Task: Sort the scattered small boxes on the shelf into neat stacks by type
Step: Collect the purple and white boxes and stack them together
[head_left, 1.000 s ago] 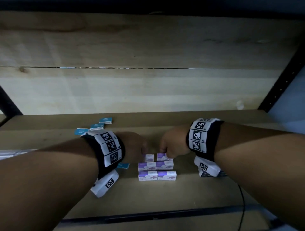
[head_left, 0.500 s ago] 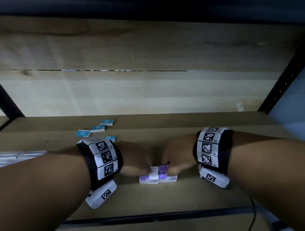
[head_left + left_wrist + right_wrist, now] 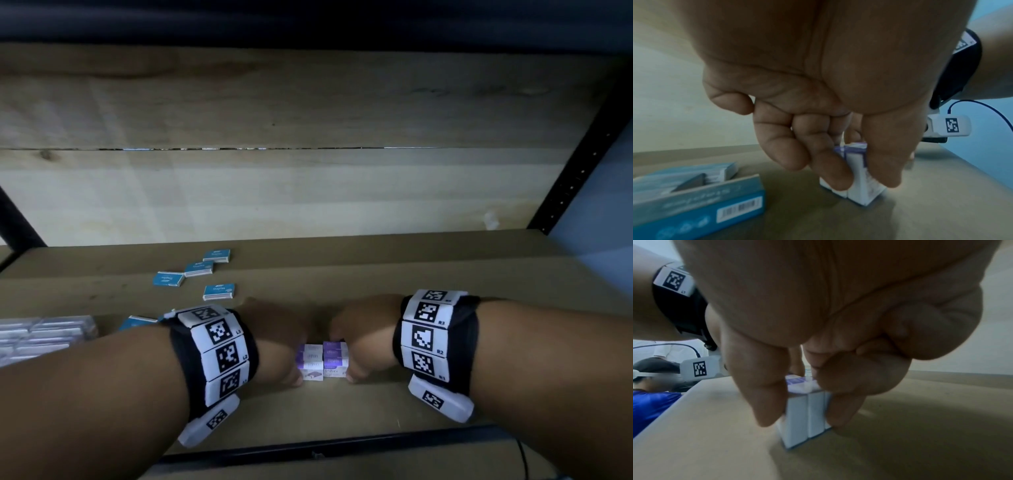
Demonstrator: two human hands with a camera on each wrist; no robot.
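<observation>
Your shelf (image 3: 376, 274) is the broad brown board under the pale wooden back wall, and everything you are sorting lies toward its front left and middle. At the far left edge sits a block of pale boxes (image 3: 41, 334), already packed tight together, which reads as a finished group.

Your left hand (image 3: 274, 346) and right hand (image 3: 363, 346) face each other near the front edge, each curled around one end of the purple and white boxes (image 3: 322, 361). In the left wrist view your thumb (image 3: 885, 155) presses the near face while your fingers (image 3: 830, 168) hold the far one; the right wrist view shows the same pinch mirrored. Squeezing from both ends like this seems meant to square the small boxes into one flush bundle, standing on the shelf with their sides touching. They look nearly aligned, so this type is close to settled.

The blue boxes (image 3: 219, 292) are still scattered behind your left wrist, four lying flat and apart toward the back, and one (image 3: 137, 322) half hidden by your forearm. They probably come next. Ease your grip off evenly, or the narrow bundle may topple.
</observation>
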